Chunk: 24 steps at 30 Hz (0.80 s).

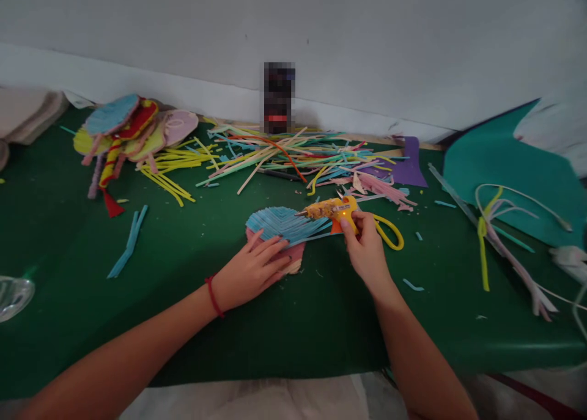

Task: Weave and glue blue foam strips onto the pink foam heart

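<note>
Right hand (pixel 365 252) grips glue gun (pixel 328 210), nozzle pointing left onto blue-striped heart (pixel 279 222); left hand (pixel 252 274), spread flat, pins it.

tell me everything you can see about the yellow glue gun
The glue gun is small and looks like yellow-orange plastic, with a lit orange light on its side and an orange part beneath. The right hand grips its handle and holds it about level, nozzle pointing left at the edge of the blue-striped heart piece. Whether the tip touches the strips is unclear.
</note>
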Motion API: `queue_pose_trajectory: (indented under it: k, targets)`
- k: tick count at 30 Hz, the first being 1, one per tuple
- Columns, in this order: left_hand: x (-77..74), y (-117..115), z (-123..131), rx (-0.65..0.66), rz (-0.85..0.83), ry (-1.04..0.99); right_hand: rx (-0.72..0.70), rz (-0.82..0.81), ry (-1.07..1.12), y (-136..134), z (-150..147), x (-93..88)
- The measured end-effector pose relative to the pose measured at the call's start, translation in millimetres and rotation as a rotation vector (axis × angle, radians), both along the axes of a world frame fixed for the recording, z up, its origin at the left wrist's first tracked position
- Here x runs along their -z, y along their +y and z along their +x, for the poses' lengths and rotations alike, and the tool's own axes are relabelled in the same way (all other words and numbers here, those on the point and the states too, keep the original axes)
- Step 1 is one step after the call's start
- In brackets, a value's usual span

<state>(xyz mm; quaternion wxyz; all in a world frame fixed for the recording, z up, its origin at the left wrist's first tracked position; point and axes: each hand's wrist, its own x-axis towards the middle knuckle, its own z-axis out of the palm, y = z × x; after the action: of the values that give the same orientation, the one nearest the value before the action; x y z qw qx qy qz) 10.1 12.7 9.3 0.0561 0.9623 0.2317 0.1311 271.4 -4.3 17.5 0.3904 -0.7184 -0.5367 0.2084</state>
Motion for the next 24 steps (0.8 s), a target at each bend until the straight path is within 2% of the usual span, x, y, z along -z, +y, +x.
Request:
queue_pose_trajectory:
  k: [5, 9, 12, 15, 17, 20, 24]
  targets:
    - [1.1, 1, 3, -0.054, 0.018, 0.038, 0.001, -0.002, 0.002, -3, -1, -3.3]
    - [1.2, -1, 3, -0.043, 0.066, 0.062, 0.005, 0.003, 0.008, -4, 0, -4.5]
    - [-3.1, -4, -2, -0.041, 0.129, -0.025, 0.033, 0.009, 0.022, -5, 3, -5.6]
    - [-8.0, -2, -8, -0.131, 0.203, -0.169, 0.078, 0.036, 0.043, -6, 6, -6.6]
    - [-8.5, 1, -11, -0.223, 0.209, -0.195, 0.111, 0.071, 0.057, -6, 8, -6.8]
    - [-2.9, 10, -11, -0.348, 0.128, -0.112, 0.138, 0.085, 0.071, -6, 9, -6.2]
    - [6.3, 17, -12, -0.431, -0.012, -0.003, 0.068, 0.035, 0.073, -6, 1, -4.0]
